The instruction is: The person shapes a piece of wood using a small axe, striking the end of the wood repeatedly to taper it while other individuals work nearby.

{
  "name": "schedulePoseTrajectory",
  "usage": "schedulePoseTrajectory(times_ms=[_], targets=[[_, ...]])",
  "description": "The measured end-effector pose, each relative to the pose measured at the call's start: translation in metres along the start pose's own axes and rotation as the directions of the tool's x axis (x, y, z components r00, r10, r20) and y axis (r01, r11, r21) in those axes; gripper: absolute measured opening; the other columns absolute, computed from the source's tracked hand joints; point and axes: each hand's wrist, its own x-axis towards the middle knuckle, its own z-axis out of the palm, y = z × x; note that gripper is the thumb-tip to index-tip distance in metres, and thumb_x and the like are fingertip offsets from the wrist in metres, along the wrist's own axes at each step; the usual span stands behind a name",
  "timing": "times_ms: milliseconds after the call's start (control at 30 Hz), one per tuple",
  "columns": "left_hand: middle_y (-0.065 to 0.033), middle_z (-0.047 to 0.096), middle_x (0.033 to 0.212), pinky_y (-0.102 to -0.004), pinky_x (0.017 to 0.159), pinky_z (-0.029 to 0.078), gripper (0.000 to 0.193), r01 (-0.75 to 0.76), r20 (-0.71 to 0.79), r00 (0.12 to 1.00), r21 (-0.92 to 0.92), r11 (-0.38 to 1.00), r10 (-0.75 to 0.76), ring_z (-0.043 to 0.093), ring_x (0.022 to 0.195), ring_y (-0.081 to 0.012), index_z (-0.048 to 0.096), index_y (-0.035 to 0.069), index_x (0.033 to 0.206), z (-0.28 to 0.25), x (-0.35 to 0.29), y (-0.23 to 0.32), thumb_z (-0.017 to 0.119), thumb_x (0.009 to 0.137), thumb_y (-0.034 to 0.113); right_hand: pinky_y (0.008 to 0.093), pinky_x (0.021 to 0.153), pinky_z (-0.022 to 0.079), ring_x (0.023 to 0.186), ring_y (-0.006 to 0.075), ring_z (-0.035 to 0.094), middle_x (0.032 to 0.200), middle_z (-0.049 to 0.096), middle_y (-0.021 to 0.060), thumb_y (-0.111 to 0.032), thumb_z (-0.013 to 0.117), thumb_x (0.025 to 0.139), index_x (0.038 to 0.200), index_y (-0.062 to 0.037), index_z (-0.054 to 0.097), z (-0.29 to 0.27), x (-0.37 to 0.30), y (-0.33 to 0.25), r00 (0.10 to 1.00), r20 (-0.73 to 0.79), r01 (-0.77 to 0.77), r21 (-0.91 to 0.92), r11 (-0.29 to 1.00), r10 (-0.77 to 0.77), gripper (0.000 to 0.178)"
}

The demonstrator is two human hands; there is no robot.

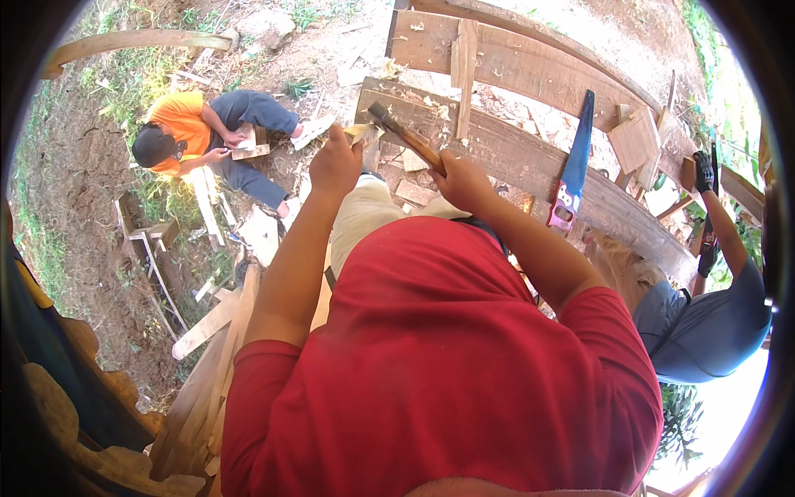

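My right hand (466,182) is wrapped round the wooden handle of a hammer (411,142). The hammer's dark head points up and left, toward my left hand (335,166). That hand is closed in a fist beside a small yellowish piece (361,131) close to the hammer head; what the fingers grip is mostly hidden. Beyond both hands runs a wide, weathered plank (505,149) strewn with wood shavings. A handsaw (577,157) with a blue blade and a red and white handle lies across the plank, right of my right hand.
At the left, a person in an orange shirt (178,120) sits on the ground holding a pale wooden piece. Another person in a grey shirt (712,323) works at the far right, wearing dark gloves. Long boards (219,373) are stacked at lower left. An upright batten (465,79) crosses the planks.
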Motion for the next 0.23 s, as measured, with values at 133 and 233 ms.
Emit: schedulePoseTrajectory(times_ms=[133, 233], targets=[[-0.0313, 0.074, 0.103, -0.0588, 0.082, 0.059, 0.048, -0.005, 0.012, 1.0, -0.001, 1.0, 0.005, 0.075, 0.093, -0.0495, 0.043, 0.0, 0.125, -0.002, 0.0, 0.005, 0.065, 0.104, 0.036, 0.059, 0.083, 0.054, 0.093, 0.0464, 0.072, 0.1, 0.076, 0.0226, -0.037, 0.068, 0.103, 0.12, -0.0064, 0.063, 0.018, 0.019, 0.021, 0.997, -0.027, -0.076, 0.003, 0.997, 0.076, 0.035], [-0.0313, 0.075, 0.104, -0.0583, 0.083, 0.059, 0.054, -0.001, -0.008, 1.0, 0.033, 0.999, 0.001, 0.075, 0.093, -0.0494, 0.043, -0.001, 0.131, 0.006, 0.001, 0.002, 0.065, 0.104, 0.039, 0.0592, 0.083, 0.054, 0.093, 0.0465, 0.072, 0.099, 0.076, 0.0224, -0.037, 0.068, 0.102, 0.12, -0.007, 0.063, 0.008, 0.017, 0.021, 0.996, -0.059, -0.066, 0.009, 0.998, 0.066, 0.035]])
